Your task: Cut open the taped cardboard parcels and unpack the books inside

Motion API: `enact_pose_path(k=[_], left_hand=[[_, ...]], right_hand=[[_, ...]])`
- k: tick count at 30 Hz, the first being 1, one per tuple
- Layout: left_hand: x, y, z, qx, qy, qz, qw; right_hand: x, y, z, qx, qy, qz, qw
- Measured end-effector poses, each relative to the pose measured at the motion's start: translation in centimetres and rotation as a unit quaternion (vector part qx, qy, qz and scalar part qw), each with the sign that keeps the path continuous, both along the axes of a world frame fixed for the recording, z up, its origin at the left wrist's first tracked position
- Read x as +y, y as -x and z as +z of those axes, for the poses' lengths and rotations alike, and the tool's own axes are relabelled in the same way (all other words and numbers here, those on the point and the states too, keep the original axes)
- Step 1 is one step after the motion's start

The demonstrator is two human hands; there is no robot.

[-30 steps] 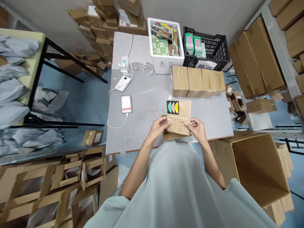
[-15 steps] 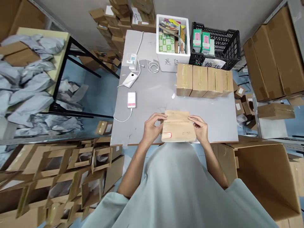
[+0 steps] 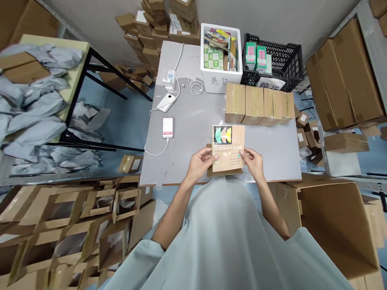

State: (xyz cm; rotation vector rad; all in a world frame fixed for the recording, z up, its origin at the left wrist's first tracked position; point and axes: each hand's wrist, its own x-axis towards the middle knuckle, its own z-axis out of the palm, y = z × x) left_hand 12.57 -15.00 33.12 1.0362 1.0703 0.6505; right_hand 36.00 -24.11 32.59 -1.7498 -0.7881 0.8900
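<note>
I hold a tan paperback book [image 3: 228,147] upright over the near edge of the grey table [image 3: 193,121], its cover with green, orange and yellow shapes facing me. My left hand [image 3: 200,162] grips its lower left edge. At the lower right edge my right hand [image 3: 253,161] pinches it. A piece of brown cardboard [image 3: 223,172] shows just behind and under the book.
A row of taped brown boxes [image 3: 259,104] lies beyond the book. A white foam bin of books [image 3: 220,54] and a black crate [image 3: 273,60] stand at the back. A phone [image 3: 168,127], charger and cables lie left. A large empty carton [image 3: 335,225] stands right; flattened boxes fill the floor at the left.
Half a second ago the book lay flat with its plain back up between my hands. Now it is turned over and lifted, with the front cover facing me.
</note>
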Motion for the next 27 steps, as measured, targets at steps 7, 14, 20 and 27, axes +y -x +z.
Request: enact_pose_path(k=[7, 14, 20, 27], left_hand=[[-2.5, -2.0, 0.6, 0.072, -0.147, 0.061, 0.985], [-4.2, -1.9, 1.8, 0.093, -0.218, -0.010, 0.972], [-0.2, 2.0, 0.3, 0.114, -0.167, 0.068, 0.977], [1.5, 4.0, -1.4, -0.027, 0.085, -0.040, 0.995]], right_hand=[[-0.1, 6.0, 2.4, -0.025, -0.040, 0.033, 0.998], [0.8, 7.8, 2.2, 0.073, -0.036, -0.042, 0.996], [0.5, 4.8, 2.2, 0.135, 0.020, 0.002, 0.991], [0.1, 4.0, 2.5, 0.188, 0.027, 0.061, 0.980]])
